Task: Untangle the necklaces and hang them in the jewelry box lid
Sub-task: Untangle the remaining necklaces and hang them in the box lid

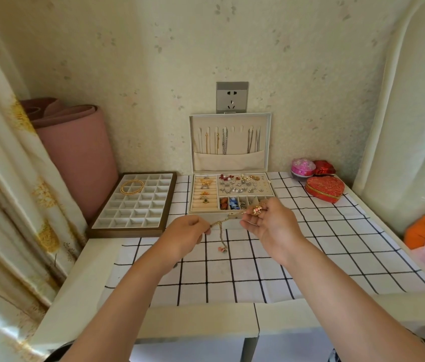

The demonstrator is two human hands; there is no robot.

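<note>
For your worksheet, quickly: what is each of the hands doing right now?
Left hand: pinches the gold necklace chain.
Right hand: pinches a gold pendant cluster.

The necklace (pixel 222 226) is thin, shiny gold-coloured metal. Matt beige fabric lines the jewelry box lid (pixel 232 163). A smooth checked cloth (pixel 232 278) covers the desk (pixel 81 296). The compartment tray (pixel 128 232) has a matt, wood-look frame. The heart-shaped box (pixel 325 188) is glossy red brocade.
</note>
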